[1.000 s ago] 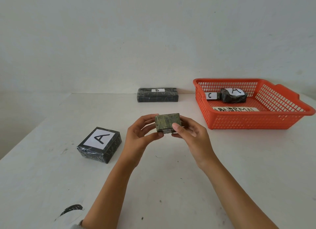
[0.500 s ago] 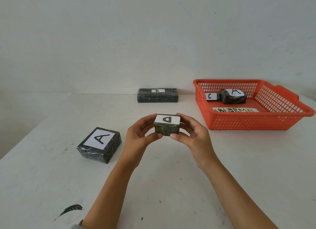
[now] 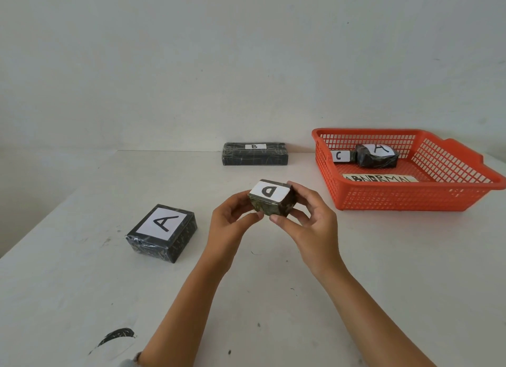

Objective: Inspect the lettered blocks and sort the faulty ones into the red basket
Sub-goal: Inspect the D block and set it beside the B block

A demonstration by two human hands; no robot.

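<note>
Block D: small dark foil-wrapped block with white "D" label (image 3: pixel 271 199), held above white counter (image 3: pixel 356 257), left of red plastic mesh basket (image 3: pixel 410 199).
Left hand (image 3: pixel 230 224): grip curled, pinching block's left side.
Right hand (image 3: pixel 312 227): grip curled, clamping right side.

The left hand (image 3: pixel 230 224) and right hand (image 3: pixel 309 227) are covering the D block's (image 3: pixel 269 202) bottom and most of its sides, so no telling what's going on there. In the basket (image 3: pixel 451 175), the C block (image 3: pixel 339 156) is mostly hiding beside the crumpled A block (image 3: pixel 377 158), just its white letter patch showing. The near rim (image 3: pixel 410 186) is clipping the ABNORMAL label (image 3: pixel 380 178). Basket's right corner and both forearms (image 3: pixel 191 298) are running out of frame.
</note>
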